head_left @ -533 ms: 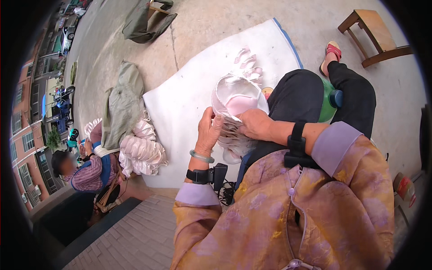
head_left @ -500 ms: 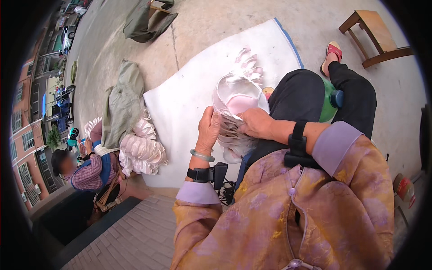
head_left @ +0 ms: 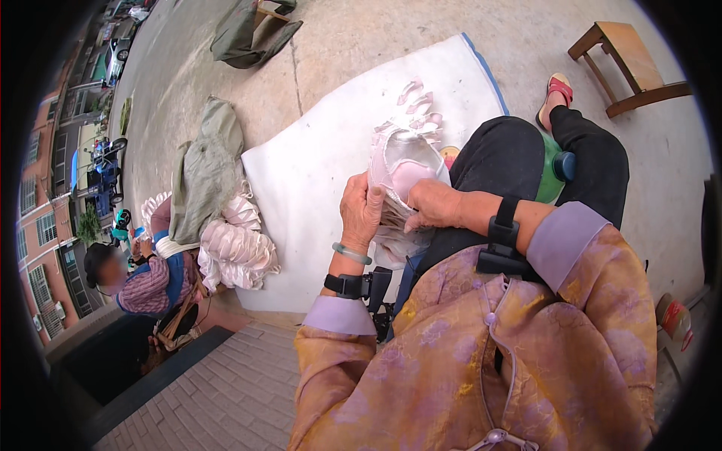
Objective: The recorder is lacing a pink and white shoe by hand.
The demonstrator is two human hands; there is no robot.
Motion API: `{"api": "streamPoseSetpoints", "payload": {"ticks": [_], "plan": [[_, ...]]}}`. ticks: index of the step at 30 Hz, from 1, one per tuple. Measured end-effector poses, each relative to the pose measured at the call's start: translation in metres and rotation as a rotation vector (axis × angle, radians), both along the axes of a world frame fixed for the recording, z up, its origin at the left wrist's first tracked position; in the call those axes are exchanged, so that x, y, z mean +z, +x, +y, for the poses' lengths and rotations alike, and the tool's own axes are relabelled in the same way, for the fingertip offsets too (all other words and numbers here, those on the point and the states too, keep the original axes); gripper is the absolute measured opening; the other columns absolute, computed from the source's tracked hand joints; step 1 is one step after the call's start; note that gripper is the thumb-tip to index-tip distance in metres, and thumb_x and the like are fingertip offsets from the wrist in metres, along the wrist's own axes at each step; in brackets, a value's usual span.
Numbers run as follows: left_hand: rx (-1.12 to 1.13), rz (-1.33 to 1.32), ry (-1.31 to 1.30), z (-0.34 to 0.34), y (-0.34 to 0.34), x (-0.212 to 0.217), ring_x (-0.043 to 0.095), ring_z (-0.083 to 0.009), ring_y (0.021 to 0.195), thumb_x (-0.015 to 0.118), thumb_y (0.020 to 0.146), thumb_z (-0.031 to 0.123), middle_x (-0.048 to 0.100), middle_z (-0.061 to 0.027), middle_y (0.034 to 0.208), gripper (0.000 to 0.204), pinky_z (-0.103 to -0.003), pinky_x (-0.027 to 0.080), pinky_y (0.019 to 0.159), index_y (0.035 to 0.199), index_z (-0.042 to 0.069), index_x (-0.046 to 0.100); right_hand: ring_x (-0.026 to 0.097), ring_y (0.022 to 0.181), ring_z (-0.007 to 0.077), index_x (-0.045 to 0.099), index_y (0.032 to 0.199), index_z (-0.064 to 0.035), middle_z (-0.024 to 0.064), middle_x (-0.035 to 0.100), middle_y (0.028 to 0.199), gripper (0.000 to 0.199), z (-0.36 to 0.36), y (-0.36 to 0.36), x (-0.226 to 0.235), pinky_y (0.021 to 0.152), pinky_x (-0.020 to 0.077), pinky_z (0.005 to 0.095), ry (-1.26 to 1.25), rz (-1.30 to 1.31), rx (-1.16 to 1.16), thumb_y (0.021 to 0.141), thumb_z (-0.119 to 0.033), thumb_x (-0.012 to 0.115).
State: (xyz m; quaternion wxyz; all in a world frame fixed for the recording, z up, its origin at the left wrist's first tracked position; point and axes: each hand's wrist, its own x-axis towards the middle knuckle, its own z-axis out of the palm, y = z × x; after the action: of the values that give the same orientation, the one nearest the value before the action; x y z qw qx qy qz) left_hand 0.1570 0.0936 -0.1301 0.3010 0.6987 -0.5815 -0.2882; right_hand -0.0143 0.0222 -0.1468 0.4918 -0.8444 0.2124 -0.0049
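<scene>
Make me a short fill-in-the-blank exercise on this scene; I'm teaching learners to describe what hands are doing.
1. Both hands hold a stack of pink and white shoe uppers over the person's ____.
2. The left hand wears a pale green ____ at the wrist.
3. A white sheet is spread on the concrete ____.
4. The wooden stool stands beyond the person's ____ foot.

Missing words: lap; bangle; ground; right
</scene>
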Motion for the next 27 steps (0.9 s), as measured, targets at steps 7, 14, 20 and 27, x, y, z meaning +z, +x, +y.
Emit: {"api": "streamPoseSetpoints", "payload": {"ticks": [7, 14, 20, 27], "plan": [[0.139, 0.071, -0.024, 0.0, 0.004, -0.01, 0.052, -0.029, 0.075, 0.038, 0.093, 0.048, 0.054, -0.0178, 0.08, 0.054, -0.037, 0.041, 0.07, 0.085, -0.002, 0.057, 0.059, 0.069, 0.0381, 0.061, 0.066, -0.0005, 0.0195, 0.059, 0.066, 0.043, -0.018, -0.009, 0.01, 0.06, 0.0451, 0.0422, -0.014, -0.129, 0.045, 0.065, -0.041, 0.074], [0.276, -0.014, 0.08, -0.016, 0.03, -0.025, 0.052, -0.0161, 0.067, 0.036, 0.094, 0.049, 0.059, -0.01, 0.075, 0.058, -0.028, 0.043, 0.058, 0.092, -0.004, 0.061, 0.052, 0.051, 0.0231, 0.059, 0.067, 0.0039, 0.017, 0.052, 0.057, 0.038, -0.051, -0.054, 0.026, 0.052, 0.0426, 0.0333, 0.333, -0.207, -0.473, 0.074, -0.032, 0.07], [0.402, -0.131, 0.333, -0.032, 0.082, -0.046, 0.06, -0.0351, 0.075, 0.045, 0.09, 0.036, 0.062, -0.0202, 0.081, 0.044, -0.045, 0.045, 0.069, 0.088, -0.005, 0.06, 0.045, 0.058, 0.0046, 0.064, 0.079, 0.0035, -0.0024, 0.053, 0.059, 0.025, -0.07, -0.067, 0.103, 0.053, 0.0409, 0.0246, 0.314, -0.572, -0.802, 0.082, -0.022, 0.064], [-0.402, -1.005, -0.295, -0.083, -0.024, 0.023, 0.053, -0.0368, 0.1, 0.056, 0.071, 0.003, 0.054, -0.0172, 0.103, 0.037, -0.048, 0.041, 0.083, 0.108, 0.0, 0.052, 0.051, 0.074, 0.0041, 0.066, 0.093, 0.0017, -0.002, 0.06, 0.077, 0.026, -0.077, -0.099, 0.11, 0.065, 0.0419, 0.0208, 0.501, -0.575, -0.659, 0.085, -0.022, 0.063]]}}
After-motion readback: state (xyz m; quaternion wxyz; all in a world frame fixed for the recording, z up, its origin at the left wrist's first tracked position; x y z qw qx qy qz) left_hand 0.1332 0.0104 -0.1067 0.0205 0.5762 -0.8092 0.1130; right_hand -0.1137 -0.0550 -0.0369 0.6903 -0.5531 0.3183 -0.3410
